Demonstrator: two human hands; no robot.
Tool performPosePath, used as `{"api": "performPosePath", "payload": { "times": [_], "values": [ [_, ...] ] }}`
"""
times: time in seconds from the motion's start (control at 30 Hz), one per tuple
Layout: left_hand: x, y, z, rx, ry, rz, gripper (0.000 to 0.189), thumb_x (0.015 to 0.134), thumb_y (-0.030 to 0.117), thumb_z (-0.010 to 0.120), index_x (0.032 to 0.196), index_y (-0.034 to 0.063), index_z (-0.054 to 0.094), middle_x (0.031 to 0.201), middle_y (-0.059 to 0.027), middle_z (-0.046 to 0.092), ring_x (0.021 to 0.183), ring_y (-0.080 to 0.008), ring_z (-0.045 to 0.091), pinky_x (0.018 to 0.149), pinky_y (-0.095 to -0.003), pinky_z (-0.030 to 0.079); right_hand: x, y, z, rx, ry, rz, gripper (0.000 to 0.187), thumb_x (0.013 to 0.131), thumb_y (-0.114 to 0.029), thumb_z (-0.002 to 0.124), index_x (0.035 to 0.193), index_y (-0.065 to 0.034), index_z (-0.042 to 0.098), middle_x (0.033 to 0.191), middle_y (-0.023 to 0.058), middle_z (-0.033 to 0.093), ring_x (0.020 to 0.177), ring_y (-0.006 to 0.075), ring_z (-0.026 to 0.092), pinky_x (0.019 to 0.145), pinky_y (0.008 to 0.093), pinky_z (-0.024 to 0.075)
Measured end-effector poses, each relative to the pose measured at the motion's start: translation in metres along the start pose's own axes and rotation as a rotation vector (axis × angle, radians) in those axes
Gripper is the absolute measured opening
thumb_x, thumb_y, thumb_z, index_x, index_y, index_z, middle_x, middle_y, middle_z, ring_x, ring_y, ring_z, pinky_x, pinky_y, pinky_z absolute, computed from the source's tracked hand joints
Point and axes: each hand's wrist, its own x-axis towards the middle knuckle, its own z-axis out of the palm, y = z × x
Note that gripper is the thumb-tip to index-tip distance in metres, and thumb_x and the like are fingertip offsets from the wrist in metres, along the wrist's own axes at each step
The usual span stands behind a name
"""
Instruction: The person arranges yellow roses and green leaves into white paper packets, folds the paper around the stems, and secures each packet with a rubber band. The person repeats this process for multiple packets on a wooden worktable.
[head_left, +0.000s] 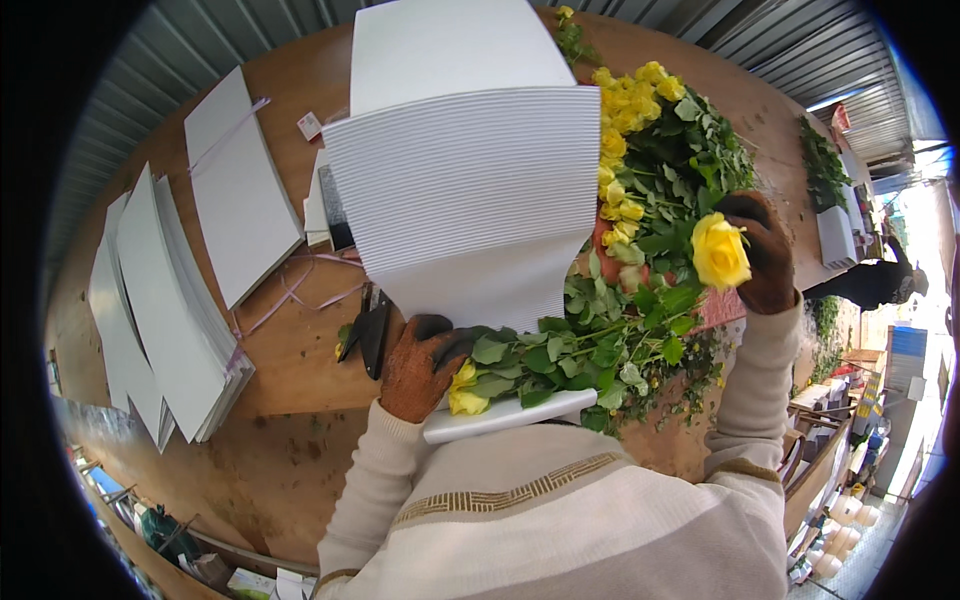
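Observation:
My left hand (424, 364), in an orange-brown work glove with dark fingertips, rests at the lower left corner of a ribbed white corrugated sheet (472, 187). Beside its fingers, yellow rose heads (466, 394) lie on a folded white board edge (517, 415) close to my body. My right hand (761, 247), gloved alike, holds a single yellow rose (720, 251) at the right, its bloom facing up. Between the hands spread leafy rose stems (592, 345). Right of the sheet lies a pile of yellow roses (634, 101) with dark green foliage.
Flat white cardboard sheets (180, 300) are stacked at the left, near a tied white board (240, 187) with lilac ribbon. A black stapler-like tool (367, 337) lies by my left hand. Leaf scraps litter the wooden table (300, 375). A person in dark clothes (870, 285) is far right.

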Motion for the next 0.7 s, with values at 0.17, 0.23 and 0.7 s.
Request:
{"api": "performPosePath", "payload": {
  "times": [0.17, 0.23, 0.7],
  "values": [
    [0.0, 0.005, -0.005, 0.069, 0.041, 0.009, 0.036, 0.08, 0.018, 0.078, 0.116, 0.0112, 0.074, 0.114, -0.0191, 0.061, 0.11, -0.037, 0.06, 0.095, -0.0456, 0.051, 0.023, -0.056, 0.045, -0.063, -0.12, -0.011, 0.044, 0.066, 0.012, 0.077, 0.107, -0.0034, 0.072, 0.098, 0.0142, 0.066, 0.086, 0.0286, 0.068, 0.075, 0.0365, 0.0555],
    [-0.002, 0.001, 0.0, 0.07, 0.044, -0.016, 0.037, 0.08, 0.018, 0.078, 0.116, 0.0117, 0.074, 0.116, -0.0193, 0.061, 0.111, -0.0375, 0.059, 0.096, -0.0462, 0.051, 0.021, -0.051, 0.043, -0.156, -0.165, 0.064, 0.035, 0.075, 0.007, 0.073, 0.108, -0.004, 0.071, 0.098, 0.0152, 0.065, 0.085, 0.032, 0.068, 0.073, 0.0397, 0.0555],
    [0.005, 0.003, -0.002, 0.027, -0.025, -0.04, 0.035, 0.077, 0.013, 0.075, 0.112, 0.0107, 0.075, 0.117, -0.0155, 0.062, 0.11, -0.0348, 0.058, 0.098, -0.0443, 0.047, -0.088, 0.117, -0.009, -0.474, -0.403, 0.739, 0.031, 0.091, -0.018, 0.058, 0.119, -0.0131, 0.071, 0.109, 0.0224, 0.07, 0.104, 0.041, 0.067, 0.092, 0.0482, 0.0531]
  ]
}}
